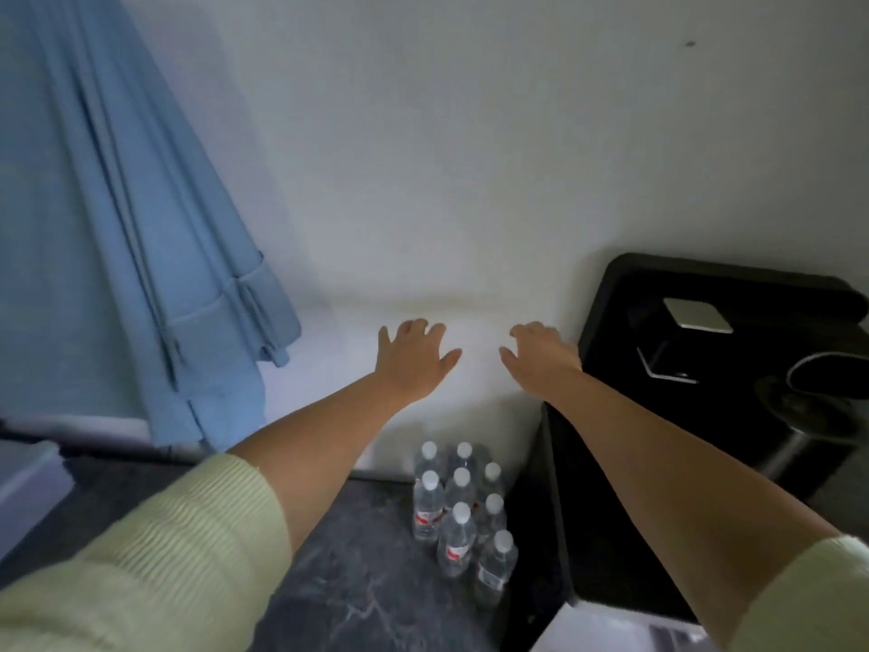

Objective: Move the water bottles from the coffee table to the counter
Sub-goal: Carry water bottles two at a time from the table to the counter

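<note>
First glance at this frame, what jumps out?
Two bare forearms in pale yellow-green sleeves reach forward at centre, the left hand and right hand both open and holding nothing, in front of the white wall. Below them a cluster of clear plastic water bottles with white caps stands on the dark marbled surface, beside a black appliance. A light blue garment hangs at left.

counter [357, 600]: dark, marbled | on it: cluster of upright water bottles [463, 510], beside black appliance [705, 416]
</note>
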